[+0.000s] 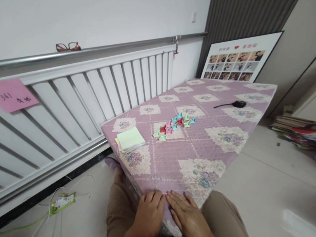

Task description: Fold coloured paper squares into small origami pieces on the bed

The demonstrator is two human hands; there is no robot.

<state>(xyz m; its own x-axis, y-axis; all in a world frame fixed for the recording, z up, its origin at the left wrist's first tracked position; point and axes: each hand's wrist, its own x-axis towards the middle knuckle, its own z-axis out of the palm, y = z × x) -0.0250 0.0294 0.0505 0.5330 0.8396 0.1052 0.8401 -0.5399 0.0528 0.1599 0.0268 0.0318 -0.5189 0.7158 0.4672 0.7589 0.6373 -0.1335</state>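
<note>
My left hand [151,210] and my right hand [187,215] rest side by side on the near corner of the cloth-covered table. A thin bit of pink paper [164,193] shows between their fingertips; the fingers cover most of it. The left fingers are bent and held together, pressing down on it. On the right, the fingers are longer and flatter, also pressing at the paper. Farther up the table lies a group of small folded paper pieces [175,127] in green, pink, red and blue. Left of them is a stack of square paper sheets [130,139], pale green on top.
A purple floral cloth [164,160] covers the table. On its right side lies a black long-handled object [238,104]. A white radiator [129,83] runs along the left, with glasses [68,47] on the pipe above. A power strip [62,203] with cables lies on the floor.
</note>
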